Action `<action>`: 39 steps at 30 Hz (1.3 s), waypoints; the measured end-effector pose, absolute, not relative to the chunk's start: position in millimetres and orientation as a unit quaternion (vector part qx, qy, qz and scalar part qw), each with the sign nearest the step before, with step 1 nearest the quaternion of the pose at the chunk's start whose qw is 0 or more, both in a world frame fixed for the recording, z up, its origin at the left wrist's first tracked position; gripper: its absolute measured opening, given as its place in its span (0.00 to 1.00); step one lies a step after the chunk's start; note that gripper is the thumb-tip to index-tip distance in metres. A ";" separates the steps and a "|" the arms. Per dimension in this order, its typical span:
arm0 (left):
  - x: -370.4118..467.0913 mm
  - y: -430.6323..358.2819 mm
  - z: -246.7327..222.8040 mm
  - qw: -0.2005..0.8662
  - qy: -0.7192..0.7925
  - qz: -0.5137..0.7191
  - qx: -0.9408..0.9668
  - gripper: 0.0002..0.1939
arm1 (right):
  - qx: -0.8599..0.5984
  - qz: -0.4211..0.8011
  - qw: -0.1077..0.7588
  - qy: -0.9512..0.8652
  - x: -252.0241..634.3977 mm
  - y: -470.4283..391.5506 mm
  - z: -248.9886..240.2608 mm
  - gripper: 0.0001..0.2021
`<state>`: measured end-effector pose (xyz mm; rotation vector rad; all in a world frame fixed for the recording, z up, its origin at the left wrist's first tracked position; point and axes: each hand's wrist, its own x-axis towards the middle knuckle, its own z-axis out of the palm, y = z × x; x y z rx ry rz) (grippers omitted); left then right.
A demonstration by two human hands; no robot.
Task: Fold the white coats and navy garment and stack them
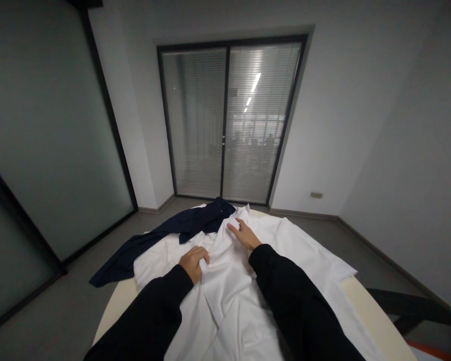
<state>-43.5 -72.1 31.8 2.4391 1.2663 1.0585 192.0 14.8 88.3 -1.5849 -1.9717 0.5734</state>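
Note:
White cloth (233, 296) lies rumpled over the table, in folds between and below my hands. My left hand (196, 261) is at its left part, fingers curled and closed on the fabric. Farther forward, my right hand (243, 234) rests on the same white cloth near its far end, thumb and fingers spread apart. A dark navy garment (188, 220) lies at the far left, on top of paler white fabric (158, 255), and hangs over the table's left side.
The pale table (376, 313) has a rounded edge that shows at lower left and right. A dark frame (413, 306) stands low at the right. Glass doors with blinds (225, 120) are beyond, and a frosted panel (52, 125) is at the left.

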 end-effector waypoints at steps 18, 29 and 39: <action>-24.0 -87.4 37.6 0.040 0.221 0.214 0.951 0.16 | -0.719 0.136 0.171 -0.660 198.7 32.4 60.4 0.21; -30.9 -79.7 21.6 0.035 0.331 0.346 0.877 0.17 | -0.603 0.209 0.393 -0.662 197.8 49.0 67.3 0.21; -65.8 -50.0 2.3 0.155 0.548 0.528 0.630 0.12 | -0.506 0.333 0.390 -0.694 212.7 47.7 60.0 0.24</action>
